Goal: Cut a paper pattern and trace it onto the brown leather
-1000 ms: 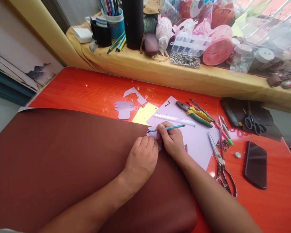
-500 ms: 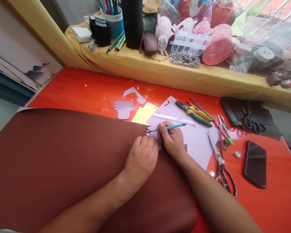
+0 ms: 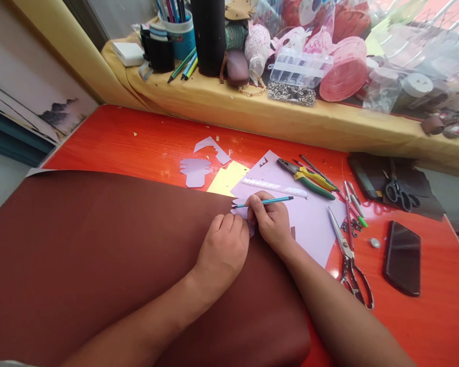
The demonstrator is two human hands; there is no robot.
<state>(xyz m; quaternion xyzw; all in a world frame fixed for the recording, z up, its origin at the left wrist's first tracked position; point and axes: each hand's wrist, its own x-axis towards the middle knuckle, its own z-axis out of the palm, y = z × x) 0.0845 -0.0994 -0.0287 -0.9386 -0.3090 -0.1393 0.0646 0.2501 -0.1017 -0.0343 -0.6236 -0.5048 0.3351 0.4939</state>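
A blue pen (image 3: 275,200) is gripped in my right hand (image 3: 270,219), its dark tip at the left touching the edge of a small lilac paper cutout (image 3: 237,210). That cutout lies on the brown leather-like sheet (image 3: 99,244) near the sheet's far right edge. My left hand (image 3: 227,242) has its fingers curled and pressed together on the cutout, holding it against the sheet. Most of the cutout is hidden beneath both hands. Past the sheet's edge lie another lilac cutout (image 3: 195,172) and a yellow paper (image 3: 229,178).
On the red table, lilac paper (image 3: 317,229) carries a clear ruler (image 3: 275,187) and pliers (image 3: 309,178). To the right lie large scissors (image 3: 350,265), a phone (image 3: 402,258), small black scissors (image 3: 400,193) and several pens. A cloth-covered ledge (image 3: 252,109) full of supplies runs behind.
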